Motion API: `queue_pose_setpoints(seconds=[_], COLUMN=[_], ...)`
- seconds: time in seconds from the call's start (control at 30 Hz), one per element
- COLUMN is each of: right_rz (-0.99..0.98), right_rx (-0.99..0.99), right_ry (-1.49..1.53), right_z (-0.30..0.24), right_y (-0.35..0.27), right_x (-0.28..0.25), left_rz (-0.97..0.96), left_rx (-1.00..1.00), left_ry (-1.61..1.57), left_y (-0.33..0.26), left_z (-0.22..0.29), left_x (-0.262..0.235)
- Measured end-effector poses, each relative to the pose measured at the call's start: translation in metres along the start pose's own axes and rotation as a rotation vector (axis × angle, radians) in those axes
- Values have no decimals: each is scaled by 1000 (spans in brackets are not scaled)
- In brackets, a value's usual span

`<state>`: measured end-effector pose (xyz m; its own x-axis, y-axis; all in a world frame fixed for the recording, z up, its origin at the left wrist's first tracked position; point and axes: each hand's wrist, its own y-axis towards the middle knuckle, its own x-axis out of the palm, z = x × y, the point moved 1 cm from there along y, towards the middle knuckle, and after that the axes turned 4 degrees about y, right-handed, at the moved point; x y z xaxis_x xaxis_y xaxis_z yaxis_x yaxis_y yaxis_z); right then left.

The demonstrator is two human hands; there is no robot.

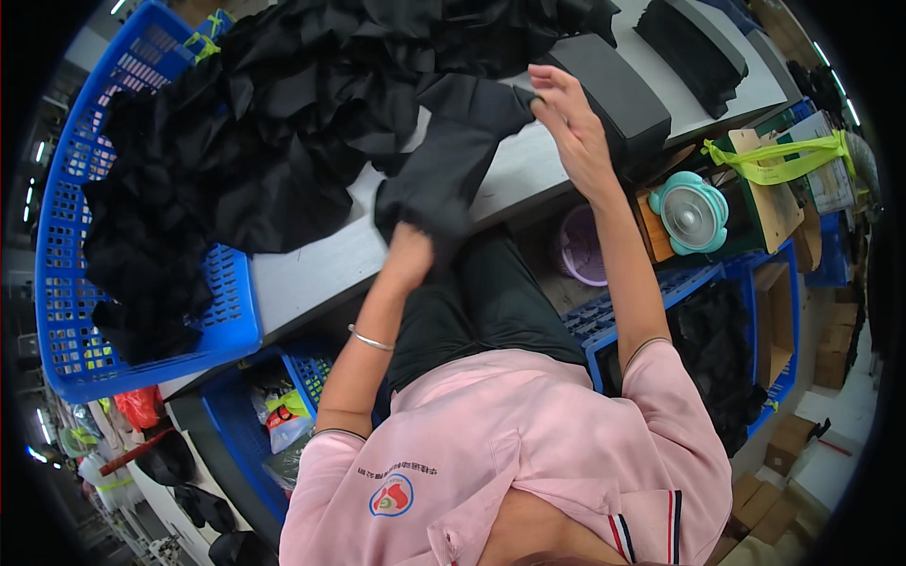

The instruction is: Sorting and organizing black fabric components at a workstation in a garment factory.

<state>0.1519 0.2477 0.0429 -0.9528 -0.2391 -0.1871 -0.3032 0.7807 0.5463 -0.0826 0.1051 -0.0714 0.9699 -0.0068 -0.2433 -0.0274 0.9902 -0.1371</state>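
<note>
A piece of black fabric (444, 156) is stretched between my two hands above the table's front edge. My right hand (574, 127) pinches its far right corner between thumb and finger, the other fingers raised. At the near end, my left hand (411, 257) is closed on the fabric; folds cover its fingers, and the cloth there is blurred. Behind and to the left, a large heap of black fabric pieces (274, 123) spreads over the pale table (316, 278) and into a blue plastic basket (231, 325).
A dark grey block-like stack (609, 90) and a neat stack of black pieces (694, 57) stand on the table at right. Below are a turquoise fan (694, 212), a purple bin (582, 247) and a blue crate (604, 340). Another blue bin (231, 424) sits near my left side.
</note>
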Motion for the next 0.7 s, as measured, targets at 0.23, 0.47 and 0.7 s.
queue_pose_setpoints(seconds=[0.23,0.47,0.7], right_rz=[316,329,120], right_rx=[-28,633,754], right_ry=[-448,433,744], right_z=[46,32,45], right_y=[-21,-110,-93], right_x=[8,56,44], left_rz=[195,99,-402], left_rx=[55,148,-57], left_ry=[-220,-398,-830], left_y=[-24,43,64], left_z=[5,35,27], left_x=[28,2,-4])
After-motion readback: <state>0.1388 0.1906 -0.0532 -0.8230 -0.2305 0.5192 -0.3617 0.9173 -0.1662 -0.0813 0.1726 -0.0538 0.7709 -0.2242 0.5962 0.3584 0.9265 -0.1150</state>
